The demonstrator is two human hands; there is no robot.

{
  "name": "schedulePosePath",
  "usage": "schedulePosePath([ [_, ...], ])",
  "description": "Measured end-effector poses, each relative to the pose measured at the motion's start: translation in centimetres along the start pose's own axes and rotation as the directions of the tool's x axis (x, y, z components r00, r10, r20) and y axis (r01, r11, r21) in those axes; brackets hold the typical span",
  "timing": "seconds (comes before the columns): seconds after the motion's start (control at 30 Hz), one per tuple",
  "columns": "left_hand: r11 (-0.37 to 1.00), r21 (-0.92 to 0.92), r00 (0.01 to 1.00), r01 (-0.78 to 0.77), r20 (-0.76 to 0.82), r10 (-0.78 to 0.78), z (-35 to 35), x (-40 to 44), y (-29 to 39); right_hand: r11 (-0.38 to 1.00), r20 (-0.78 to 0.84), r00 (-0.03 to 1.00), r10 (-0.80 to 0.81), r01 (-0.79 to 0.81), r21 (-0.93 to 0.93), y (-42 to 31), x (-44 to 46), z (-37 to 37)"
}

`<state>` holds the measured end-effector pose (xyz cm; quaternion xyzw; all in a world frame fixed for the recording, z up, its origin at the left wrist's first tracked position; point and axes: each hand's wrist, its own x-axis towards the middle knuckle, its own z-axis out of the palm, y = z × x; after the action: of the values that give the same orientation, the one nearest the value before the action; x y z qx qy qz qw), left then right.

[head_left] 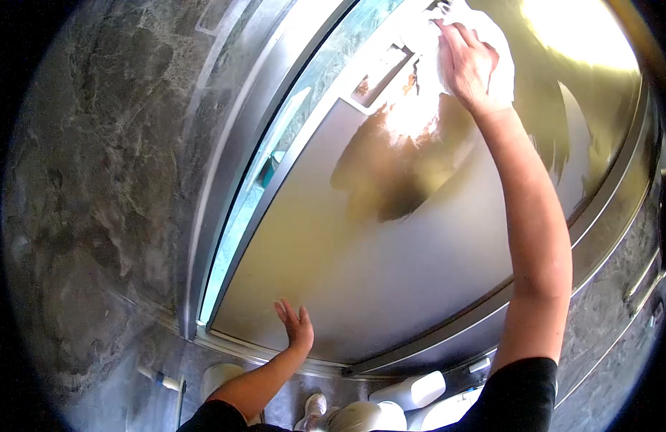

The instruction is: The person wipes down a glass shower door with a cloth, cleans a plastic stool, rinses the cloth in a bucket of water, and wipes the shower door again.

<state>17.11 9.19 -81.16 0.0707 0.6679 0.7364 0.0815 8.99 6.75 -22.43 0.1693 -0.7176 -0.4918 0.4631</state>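
Note:
My right hand [471, 65] is raised high, its fingers closed on a white cloth [501, 45] that lies against the upper part of a large door panel [390, 266]. Much of the panel looks hazy, with darker, shinier patches [405, 173] below and beside the cloth. A rectangular recessed handle [382, 75] sits in the door's edge, left of the cloth. Low down, my left hand [297, 327] has its fingers spread and holds nothing. It is in front of the panel's bottom part; whether it touches the surface I cannot tell.
A metal frame [228, 165] and a grey marbled wall [102, 180] stand to the left. White containers [412, 391] are on the floor near a white shoe [316, 405]. Bright light reflects at the upper right.

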Motion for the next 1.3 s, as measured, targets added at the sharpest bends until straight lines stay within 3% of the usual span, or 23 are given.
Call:
schedulePosePath([
  [0.1,1.000,0.030,1.000,0.009,0.022,-0.010,-0.2,0.1,0.2,0.982,-0.205,0.974,0.098,-0.127,-0.137,0.3,-3.2,2.1],
  [0.17,1.000,0.015,0.999,0.022,0.041,-0.023,-0.5,0.0,0.7,0.975,-0.123,0.974,0.189,-0.200,-0.091,-0.8,-5.4,2.3],
  [0.23,0.999,0.013,0.998,0.029,0.059,-0.030,-1.0,0.2,0.8,0.965,0.156,0.956,0.247,-0.228,-0.131,-4.1,-7.7,1.8],
  [0.33,0.999,0.037,0.998,0.012,0.067,-0.014,-1.1,0.0,0.9,0.951,0.355,0.930,-0.101,-0.015,0.309,-9.6,-9.2,-0.5],
  [0.37,0.999,-0.014,0.998,0.033,0.060,-0.032,-1.3,-0.3,1.5,0.819,0.287,0.945,-0.159,-0.036,0.572,-10.7,-11.6,0.5],
  [0.43,0.997,-0.064,0.997,0.043,0.060,-0.040,-1.2,-0.2,1.2,0.664,0.316,0.886,-0.339,-0.013,0.748,-9.1,-12.1,1.0],
  [0.5,0.998,0.056,0.998,-0.021,0.065,0.017,-0.3,0.2,-0.8,0.852,0.171,0.969,-0.179,0.065,0.520,-4.9,-11.4,2.6],
  [0.57,0.999,0.032,0.996,0.017,0.081,-0.020,-0.3,-0.1,-0.6,0.964,0.277,0.958,0.071,-0.137,0.229,1.6,-9.6,2.6],
  [0.63,0.999,0.004,0.995,0.044,0.094,-0.044,-0.1,0.3,-0.9,0.977,-0.079,0.974,0.212,-0.209,0.053,5.2,-6.0,1.9],
  [0.7,0.998,0.044,0.998,0.038,0.041,-0.040,0.2,0.3,-2.0,0.960,-0.376,0.924,0.076,-0.170,-0.223,6.3,-2.1,0.3],
  [0.73,0.999,0.042,0.998,0.015,0.058,-0.017,0.0,0.1,-2.0,0.913,0.007,0.916,0.401,-0.399,-0.081,3.1,0.0,-6.1],
  [0.8,0.999,0.037,0.997,0.015,0.072,-0.018,-0.1,0.0,-1.3,0.878,0.305,0.832,0.463,-0.386,-0.281,0.4,1.5,-10.0],
  [0.83,0.999,0.034,0.996,-0.008,0.085,0.005,0.1,0.2,-2.0,0.973,-0.331,0.925,-0.187,0.127,-0.194,6.2,-1.0,-0.9],
  [0.9,0.993,0.115,0.999,-0.034,0.036,0.030,0.1,0.2,-3.1,0.973,-0.295,0.927,-0.229,0.216,-0.076,8.8,-1.8,-1.7],
  [0.93,0.993,0.113,0.999,-0.043,0.036,0.039,0.0,0.3,-2.9,1.000,-0.070,0.997,0.020,-0.021,-0.012,10.0,-2.1,-3.1],
  [0.97,0.997,0.066,0.998,-0.029,0.056,0.025,-0.4,0.0,-2.0,0.964,0.167,0.951,0.261,-0.265,-0.001,11.0,-2.6,-5.4],
  [1.0,1.000,0.023,0.997,-0.011,0.075,0.009,-0.4,-0.3,-1.3,0.851,-0.019,0.852,0.524,-0.524,-0.022,21.3,-7.1,2.0],
  [1.03,1.000,0.024,0.998,-0.010,0.070,0.008,-0.1,-0.2,-1.4,0.750,0.061,0.751,0.657,-0.660,0.051,22.8,-9.4,0.0],
  [1.1,0.996,0.084,0.996,0.017,0.081,-0.024,-0.2,0.3,-2.6,0.601,-0.197,0.625,0.755,-0.780,-0.171,27.4,-15.8,0.1],
  [1.17,0.997,0.071,0.995,0.030,0.092,-0.037,-0.9,0.0,-0.6,0.502,-0.269,0.512,0.816,-0.858,-0.109,29.7,-21.0,-0.3],
  [1.23,0.997,0.056,0.992,0.055,0.107,-0.060,-1.1,-0.5,-0.4,0.375,-0.172,0.431,0.886,-0.883,-0.281,28.8,-22.2,-1.1],
  [1.27,0.997,0.008,0.989,0.076,0.125,-0.077,-0.7,-0.2,-1.5,0.278,-0.034,0.289,0.957,-0.943,-0.184,21.6,-17.4,-5.2],
  [1.3,0.994,-0.038,0.985,0.100,0.146,-0.093,-0.4,0.2,-2.4,0.277,-0.029,0.288,0.957,-0.942,-0.191,22.2,-18.0,-4.3],
])
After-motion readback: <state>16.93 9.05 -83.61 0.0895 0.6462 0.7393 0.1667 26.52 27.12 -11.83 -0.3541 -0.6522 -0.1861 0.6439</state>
